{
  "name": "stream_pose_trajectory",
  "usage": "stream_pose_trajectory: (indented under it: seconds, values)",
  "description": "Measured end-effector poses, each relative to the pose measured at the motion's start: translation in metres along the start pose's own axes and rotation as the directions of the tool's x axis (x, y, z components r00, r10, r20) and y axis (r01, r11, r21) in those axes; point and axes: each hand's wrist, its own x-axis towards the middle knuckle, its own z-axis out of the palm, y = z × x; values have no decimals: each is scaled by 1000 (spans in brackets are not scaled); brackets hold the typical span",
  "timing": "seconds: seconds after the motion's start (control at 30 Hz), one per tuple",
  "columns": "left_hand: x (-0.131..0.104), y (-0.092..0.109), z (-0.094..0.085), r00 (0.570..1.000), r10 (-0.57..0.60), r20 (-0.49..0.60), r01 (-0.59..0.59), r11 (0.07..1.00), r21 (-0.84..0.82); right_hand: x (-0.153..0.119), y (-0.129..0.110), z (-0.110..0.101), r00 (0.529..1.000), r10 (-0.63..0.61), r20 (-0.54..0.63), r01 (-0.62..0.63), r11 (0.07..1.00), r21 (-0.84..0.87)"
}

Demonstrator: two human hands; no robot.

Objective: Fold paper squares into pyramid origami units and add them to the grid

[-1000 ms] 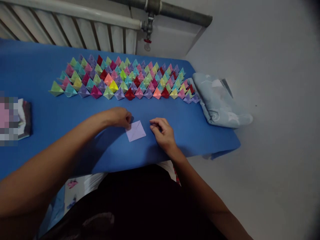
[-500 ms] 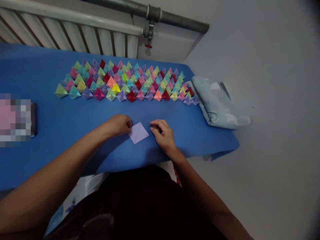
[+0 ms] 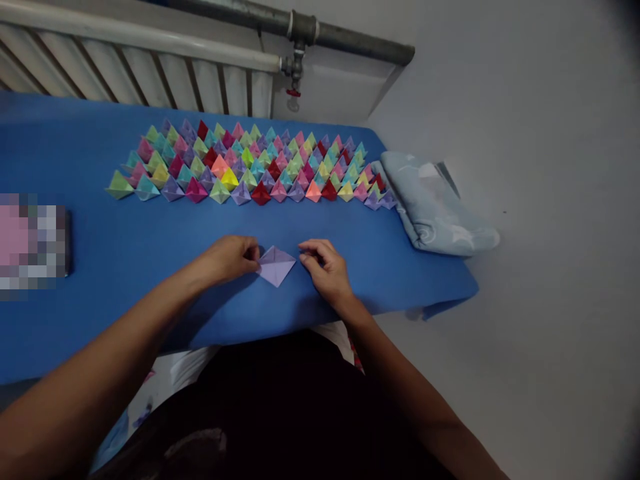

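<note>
A folded lavender paper (image 3: pixel 277 268), diamond-shaped with creases across it, is between my hands over the blue surface. My left hand (image 3: pixel 235 259) pinches its left corner between thumb and fingers. Just off the right corner is my right hand (image 3: pixel 326 268), its fingers curled and thumb a little apart, touching no paper. Beyond my hands stand several rows of small folded paper boats (image 3: pixel 241 192) in purple, green, pink, red, yellow and blue.
The blue covered table (image 3: pixel 125 267) holds a folded grey-blue cloth (image 3: pixel 440 207) at its right end and a blurred pink and grey item (image 3: pixel 35 240) at the left. A radiator (image 3: pixel 175 80) and a pipe (image 3: pixel 360 43) run behind it.
The lavender paper now shows its crease running across and a raised fold at the back. My left hand has shifted slightly left and nearer me. My right hand has hardly moved.
</note>
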Motion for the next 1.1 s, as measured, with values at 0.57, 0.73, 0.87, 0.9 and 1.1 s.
stream_pose_trajectory:
  seconds: [0.57,0.73,0.87,0.9,1.1]
  values:
    - [-33,3,30,987,-64,-146,-43,773,-634,5,-43,23,897,351,269,-436,803,406]
    - [-26,7,17,992,34,-124,-101,802,-589,4,-38,22,908,329,258,-402,855,326]
    - [-18,10,4,997,55,-50,-72,876,-476,7,-38,21,901,332,279,-409,865,291]
    - [-16,9,2,998,53,-46,-68,887,-456,8,-39,21,901,332,279,-407,868,284]
    - [-13,7,-3,997,72,-35,-80,916,-394,10,-36,23,904,312,291,-391,879,273]
